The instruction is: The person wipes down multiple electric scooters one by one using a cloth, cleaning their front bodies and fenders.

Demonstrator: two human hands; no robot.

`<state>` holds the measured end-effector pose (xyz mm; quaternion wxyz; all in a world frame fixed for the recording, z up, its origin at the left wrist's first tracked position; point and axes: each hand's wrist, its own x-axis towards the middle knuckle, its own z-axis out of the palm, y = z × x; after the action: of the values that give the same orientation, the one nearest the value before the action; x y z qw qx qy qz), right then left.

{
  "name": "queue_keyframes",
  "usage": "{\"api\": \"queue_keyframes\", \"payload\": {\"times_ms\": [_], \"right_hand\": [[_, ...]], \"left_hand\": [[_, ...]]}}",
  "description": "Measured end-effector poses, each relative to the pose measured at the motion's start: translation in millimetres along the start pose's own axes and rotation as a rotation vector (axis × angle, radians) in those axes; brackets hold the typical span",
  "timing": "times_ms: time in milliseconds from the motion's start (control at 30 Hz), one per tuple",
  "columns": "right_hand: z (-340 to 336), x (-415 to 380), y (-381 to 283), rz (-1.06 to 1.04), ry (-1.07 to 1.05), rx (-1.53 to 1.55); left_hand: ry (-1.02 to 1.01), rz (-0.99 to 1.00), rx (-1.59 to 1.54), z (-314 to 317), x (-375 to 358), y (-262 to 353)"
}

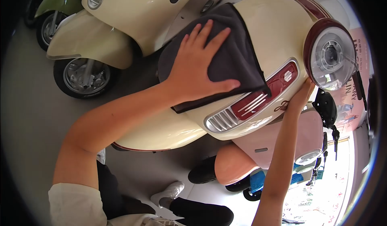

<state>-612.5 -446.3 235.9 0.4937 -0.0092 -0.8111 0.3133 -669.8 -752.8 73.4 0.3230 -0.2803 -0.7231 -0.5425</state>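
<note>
My left hand (196,66) lies with spread fingers on a dark grey cloth (236,50). The cloth has black edging and drapes over the front panel of a cream scooter (266,18). Part of it overlaps the scooter's dark red trim strip (258,101), which has silver lines and a grille. My right hand (299,96) rests against the scooter's side just below the round headlight (331,56). Its fingers look stretched out along the panel, though it is seen edge-on and its fingertips are partly hidden.
Another cream scooter (96,36) stands close at the upper left, with a green one (58,2) beyond it. A pink scooter (278,135) is parked on the other side. My white shoe (171,191) is on the grey floor (133,169). A poster (356,76) hangs at the right.
</note>
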Motion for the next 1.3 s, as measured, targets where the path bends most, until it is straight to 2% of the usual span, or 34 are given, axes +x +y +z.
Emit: {"api": "queue_keyframes", "payload": {"times_ms": [100,200,267,333,400,467,600,900,967,1067,1200,1300], "right_hand": [[-0.8,0.1,0.2,0.010,-0.005,-0.002],[-2.7,-0.1,2.4,0.003,-0.002,-0.031],[-1.2,-1.2,0.1,0.011,0.000,-0.006],[-0.8,-3.1,-2.8,0.020,0.001,0.008],[0.0,-2.8,-5.2,0.035,0.019,-0.020],[0.5,-1.7,-6.1,0.044,0.010,-0.005],[-2.3,0.3,-1.9,0.051,0.002,0.023],[-9.2,0.8,6.6,0.047,0.024,-0.059],[-11.4,0.0,13.5,0.086,0.033,-0.055],[-6.6,-5.1,7.3,-0.062,0.026,-0.210],[-2.1,-8.5,-3.2,-0.046,0.015,-0.182],[0.0,-9.5,-5.4,-0.047,0.043,-0.174]], "left_hand": [[-0.023,-0.114,-0.121,0.4,-11.2,-29.5],[-0.035,-0.518,-0.630,8.0,-20.0,-65.8],[-0.057,-0.756,-0.685,4.1,-19.4,-72.8],[-0.103,-0.889,-0.717,32.0,-25.9,-124.9],[-0.257,-1.091,-1.023,26.3,-19.6,-131.6],[-0.299,-1.095,-1.183,45.0,-23.3,-166.6],[-0.484,-1.130,-1.466,58.0,-26.5,-195.6],[-0.598,-1.134,-1.564,69.5,-36.4,-218.4],[-0.597,-1.127,-1.565,70.0,-35.5,-222.3],[-0.589,-1.095,-1.560,73.5,-34.3,-224.2],[-0.519,-1.076,-1.481,76.2,-38.2,-223.7],[-0.330,-1.054,-1.094,76.7,-42.8,-214.7]]}}
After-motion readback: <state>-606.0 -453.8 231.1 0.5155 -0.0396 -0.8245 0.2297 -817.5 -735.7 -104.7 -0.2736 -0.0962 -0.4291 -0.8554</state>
